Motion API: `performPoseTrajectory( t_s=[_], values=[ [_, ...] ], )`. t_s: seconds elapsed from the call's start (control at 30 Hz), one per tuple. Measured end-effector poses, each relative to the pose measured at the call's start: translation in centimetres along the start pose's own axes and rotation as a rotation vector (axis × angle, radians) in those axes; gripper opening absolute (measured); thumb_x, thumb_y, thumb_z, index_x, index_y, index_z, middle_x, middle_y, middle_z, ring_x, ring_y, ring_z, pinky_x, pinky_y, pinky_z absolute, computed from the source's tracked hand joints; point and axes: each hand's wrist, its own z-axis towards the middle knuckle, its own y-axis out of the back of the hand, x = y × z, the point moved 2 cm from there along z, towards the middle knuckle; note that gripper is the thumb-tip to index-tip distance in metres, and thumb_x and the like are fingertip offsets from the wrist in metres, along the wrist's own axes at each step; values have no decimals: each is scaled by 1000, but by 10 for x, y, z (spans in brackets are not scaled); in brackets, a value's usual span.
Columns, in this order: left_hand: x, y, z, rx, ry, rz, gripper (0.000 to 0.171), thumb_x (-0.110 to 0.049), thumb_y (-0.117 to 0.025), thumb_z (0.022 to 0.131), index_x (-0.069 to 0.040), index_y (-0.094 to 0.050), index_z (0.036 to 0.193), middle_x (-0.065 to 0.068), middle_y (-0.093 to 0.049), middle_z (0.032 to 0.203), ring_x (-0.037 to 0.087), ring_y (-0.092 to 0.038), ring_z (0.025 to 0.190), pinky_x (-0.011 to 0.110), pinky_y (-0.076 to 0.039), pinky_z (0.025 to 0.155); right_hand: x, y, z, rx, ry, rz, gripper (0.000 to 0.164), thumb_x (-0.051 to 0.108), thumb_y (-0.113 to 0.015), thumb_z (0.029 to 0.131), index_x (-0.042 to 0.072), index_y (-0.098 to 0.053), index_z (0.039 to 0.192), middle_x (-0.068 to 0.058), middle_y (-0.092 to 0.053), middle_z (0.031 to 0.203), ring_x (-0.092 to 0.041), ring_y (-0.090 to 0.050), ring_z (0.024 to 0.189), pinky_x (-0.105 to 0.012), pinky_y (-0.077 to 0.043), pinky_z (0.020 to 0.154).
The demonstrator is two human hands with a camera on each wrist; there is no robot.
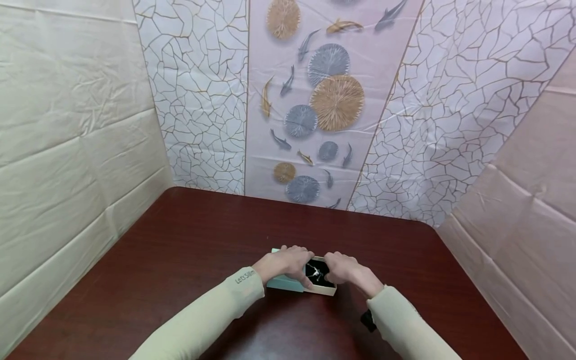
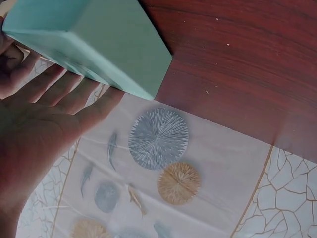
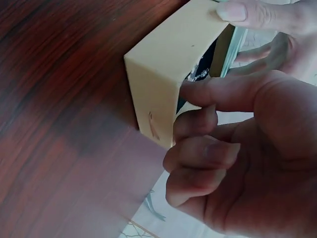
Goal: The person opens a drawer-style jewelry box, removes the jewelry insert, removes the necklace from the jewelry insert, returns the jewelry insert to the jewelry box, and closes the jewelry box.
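Note:
A jewelry box with a mint-green sleeve (image 1: 288,284) stands on the table, its cream drawer (image 3: 163,64) partly out to the right. On the drawer's black lining lies a silver chain necklace (image 1: 317,273). My left hand (image 1: 288,262) grips the box from above, the thumb (image 3: 235,12) on the drawer's near wall and the fingers (image 2: 69,91) along the far side. At the drawer's right end, my right hand (image 1: 344,269) pinches the end wall, one digit reaching over its edge and the other fingers curled. The left part of the necklace is hidden under the left hand.
The dark red wooden table (image 1: 180,240) extends around the box. A patterned cloth (image 1: 202,100) hangs behind its far edge, with pale cloth walls (image 1: 67,125) on both sides. A small black object (image 1: 368,320) shows by the right sleeve (image 1: 400,315).

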Motion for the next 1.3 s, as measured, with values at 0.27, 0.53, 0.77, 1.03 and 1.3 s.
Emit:
performPoseTrajectory(
  t_s=[0.27, 0.53, 0.77, 1.03, 1.3],
  values=[
    [0, 1, 0, 7, 15, -18, 87, -56, -77, 74, -19, -43, 145, 1, -53, 140, 20, -51, 128, 42, -43, 94, -2, -3, 6, -47, -15, 74, 21, 6, -65, 88, 8, -49, 75, -1, -38, 61, -14, -31, 51, -28, -24, 50],
    [-1, 0, 2, 13, 30, -19, 88, -57, -77, 73, -20, -43, 145, 1, -52, 141, 21, -49, 130, 44, -41, 98, -4, 3, 5, -35, 22, 138, 26, 6, -64, 88, 9, -44, 72, 4, -27, 53, -8, -29, 41, -22, -23, 43],
    [0, 1, 1, 18, 25, -19, 86, -57, -76, 73, -21, -44, 145, 0, -53, 139, 19, -51, 126, 39, -42, 90, -9, 8, 6, -53, 35, 286, 17, 1, -62, 88, 6, -48, 79, -5, -51, 64, -18, -51, 44, -26, -42, 42],
    [0, 2, 1, 22, 13, -24, 90, -58, -76, 73, -20, -40, 146, 1, -52, 140, 20, -51, 127, 39, -41, 89, -19, 10, 6, -36, 14, 445, 13, 7, -64, 90, 1, -52, 94, -13, -63, 73, -30, -63, 56, -35, -51, 48],
    [1, 1, 4, 22, 15, -31, 91, -58, -78, 71, -19, -41, 145, 2, -53, 138, 20, -51, 125, 40, -40, 88, -30, 7, 6, -39, 33, 549, 15, 7, -59, 93, -3, -51, 100, -12, -63, 85, -20, -58, 54, -38, -52, 52]
  ],
)
